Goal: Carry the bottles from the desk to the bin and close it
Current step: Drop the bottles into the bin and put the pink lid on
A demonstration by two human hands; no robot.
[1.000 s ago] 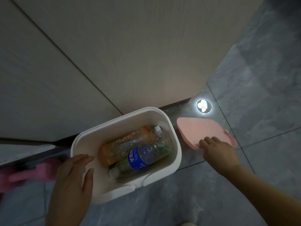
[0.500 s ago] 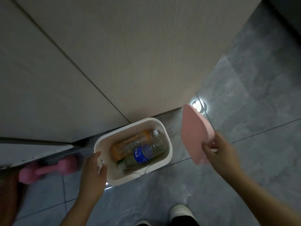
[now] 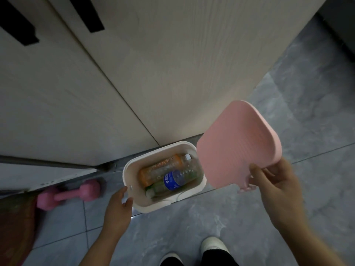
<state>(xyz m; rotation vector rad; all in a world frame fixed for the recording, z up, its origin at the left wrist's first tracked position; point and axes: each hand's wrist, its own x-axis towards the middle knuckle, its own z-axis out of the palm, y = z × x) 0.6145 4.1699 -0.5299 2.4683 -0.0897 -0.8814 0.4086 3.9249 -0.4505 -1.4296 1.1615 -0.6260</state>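
Note:
A small white bin [image 3: 134, 200] stands open on the grey floor against a wooden cabinet. Inside lie three plastic bottles: an orange-labelled bottle [image 3: 159, 167], a blue-labelled bottle [image 3: 173, 179] and a green bottle [image 3: 157, 188]. My right hand [image 3: 276, 185] grips the pink ribbed lid [image 3: 236, 148] by its lower edge and holds it tilted in the air, above and to the right of the bin, covering the bin's right rim. My left hand [image 3: 118, 206] rests with spread fingers at the bin's left front corner.
A pink dumbbell [image 3: 67, 194] lies on the floor left of the bin. Wooden cabinet doors [image 3: 153, 73] rise directly behind it. My two shoes [image 3: 213, 244] stand on the tiles at the bottom. A dark brownish object [image 3: 15, 227] fills the lower left corner.
My right hand picked the pink lid off the floor and raised it, turning its ribbed face toward me and over the bin's right edge. The camera rose, so the bin looks smaller.

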